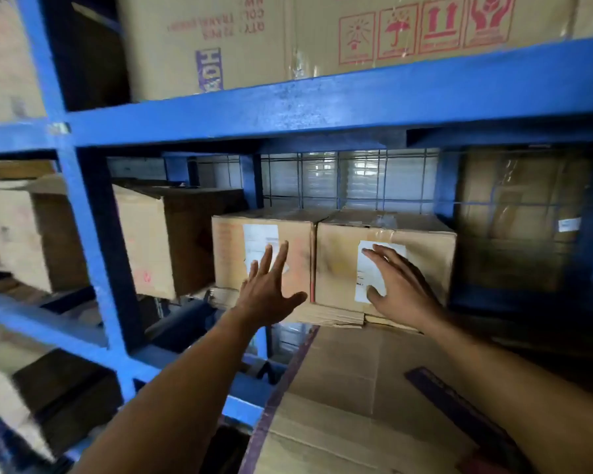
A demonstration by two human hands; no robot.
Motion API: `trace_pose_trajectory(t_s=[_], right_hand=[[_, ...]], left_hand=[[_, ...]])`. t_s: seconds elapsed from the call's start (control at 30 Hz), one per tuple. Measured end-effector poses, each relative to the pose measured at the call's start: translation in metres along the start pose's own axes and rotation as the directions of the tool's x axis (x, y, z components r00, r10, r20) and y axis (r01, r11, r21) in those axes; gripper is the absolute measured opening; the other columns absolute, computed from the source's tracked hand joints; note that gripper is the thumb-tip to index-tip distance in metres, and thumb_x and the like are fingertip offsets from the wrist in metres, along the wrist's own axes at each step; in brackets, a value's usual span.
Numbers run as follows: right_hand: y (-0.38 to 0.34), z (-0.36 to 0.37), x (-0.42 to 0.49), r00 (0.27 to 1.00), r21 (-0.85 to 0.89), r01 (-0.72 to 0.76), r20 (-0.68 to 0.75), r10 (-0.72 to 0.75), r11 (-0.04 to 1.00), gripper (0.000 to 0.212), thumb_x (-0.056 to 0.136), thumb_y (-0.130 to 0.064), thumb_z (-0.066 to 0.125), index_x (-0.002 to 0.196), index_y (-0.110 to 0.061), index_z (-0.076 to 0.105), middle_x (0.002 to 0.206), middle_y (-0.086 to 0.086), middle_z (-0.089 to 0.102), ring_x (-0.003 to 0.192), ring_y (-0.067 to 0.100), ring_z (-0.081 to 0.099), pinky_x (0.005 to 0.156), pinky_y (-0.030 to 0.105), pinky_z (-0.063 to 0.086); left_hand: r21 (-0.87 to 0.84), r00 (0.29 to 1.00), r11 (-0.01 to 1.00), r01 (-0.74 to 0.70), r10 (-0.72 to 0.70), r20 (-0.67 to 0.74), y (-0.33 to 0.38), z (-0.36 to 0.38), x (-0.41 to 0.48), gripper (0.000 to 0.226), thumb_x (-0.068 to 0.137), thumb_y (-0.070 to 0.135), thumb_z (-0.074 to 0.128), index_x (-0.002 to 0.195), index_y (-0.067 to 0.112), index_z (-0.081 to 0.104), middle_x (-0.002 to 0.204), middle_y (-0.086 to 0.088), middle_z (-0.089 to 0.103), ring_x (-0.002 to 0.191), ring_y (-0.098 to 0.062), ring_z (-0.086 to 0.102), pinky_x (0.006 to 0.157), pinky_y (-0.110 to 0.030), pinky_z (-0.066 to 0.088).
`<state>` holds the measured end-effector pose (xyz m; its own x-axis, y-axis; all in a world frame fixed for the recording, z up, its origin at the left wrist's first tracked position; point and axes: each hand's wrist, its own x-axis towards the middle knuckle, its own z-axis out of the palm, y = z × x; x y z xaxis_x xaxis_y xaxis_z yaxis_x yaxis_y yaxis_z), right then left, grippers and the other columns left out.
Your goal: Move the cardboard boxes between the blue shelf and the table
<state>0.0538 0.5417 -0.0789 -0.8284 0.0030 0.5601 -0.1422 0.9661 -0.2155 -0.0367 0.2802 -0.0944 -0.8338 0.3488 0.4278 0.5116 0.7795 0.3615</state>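
The left box (pixel 231 258) and the right box (pixel 338 268), two in all, sit touching side by side on the middle level of the blue shelf (pixel 322 107), on flattened cardboard (pixel 332 318). Both grips are released, fingers spread. The right grip (pixel 401 285) is over the right box's label and the left grip (pixel 267 295) reaches at the left box. Best take one box by both sides and slide it out level.

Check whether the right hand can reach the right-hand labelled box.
Probably yes: the right hand, fingers spread, is at the front of the right-hand box, and nothing stands between them.
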Motion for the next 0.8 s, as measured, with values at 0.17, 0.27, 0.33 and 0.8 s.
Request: trace_pose_trajectory(t_s=[0.17,0.27,0.33,0.8], right_hand=[[-0.13,0.013,-0.044,0.948,0.365,0.231,0.123,-0.293,0.902,0.062,0.084,-0.016,0.067,0.143,-0.017,0.051,0.143,0.006,0.054,0.131,0.026,0.053,0.105,0.031,0.042],[-0.235,0.024,-0.099,0.86,0.572,0.307,0.175,-0.48,0.76,0.055,0.083,-0.01,0.071,0.137,-0.011,0.058,0.134,0.012,0.063,0.124,0.029,0.059,0.103,0.034,0.043],[-0.305,0.028,-0.147,0.786,0.676,0.329,0.191,-0.588,0.659,0.053,0.083,-0.009,0.074,0.133,-0.009,0.06,0.127,0.015,0.066,0.119,0.03,0.062,0.099,0.031,0.043],[-0.702,-0.057,-0.513,-0.071,0.966,0.258,0.022,-0.997,0.003,0.053,0.089,-0.018,0.07,0.14,-0.015,0.054,0.131,0.012,0.062,0.122,0.022,0.059,0.092,0.021,0.039]], left_hand=[[-0.025,0.972,0.985,0.172,-0.174,-0.159,-0.006,-0.08,-0.167,0.108,0.085,0.043,0.074,0.163,0.025,0.001,0.171,-0.008,0.013,0.158,-0.024,0.006,0.125,-0.046,0.019],[-0.034,0.877,0.907,0.421,-0.416,-0.241,-0.016,-0.121,-0.3,0.111,0.075,0.059,0.064,0.164,0.025,0.008,0.167,-0.012,0.025,0.155,-0.026,0.021,0.121,-0.044,0.03],[-0.038,0.778,0.82,0.57,-0.555,-0.294,-0.02,-0.15,-0.394,0.11,0.076,0.054,0.068,0.164,0.023,0.008,0.167,-0.011,0.025,0.154,-0.028,0.023,0.121,-0.041,0.03],[-0.33,-0.309,-0.096,0.939,-0.657,-0.687,0.107,-0.335,-0.925,0.106,0.082,0.047,0.073,0.163,0.028,0.007,0.166,-0.012,0.022,0.152,-0.031,0.025,0.122,-0.044,0.028]])
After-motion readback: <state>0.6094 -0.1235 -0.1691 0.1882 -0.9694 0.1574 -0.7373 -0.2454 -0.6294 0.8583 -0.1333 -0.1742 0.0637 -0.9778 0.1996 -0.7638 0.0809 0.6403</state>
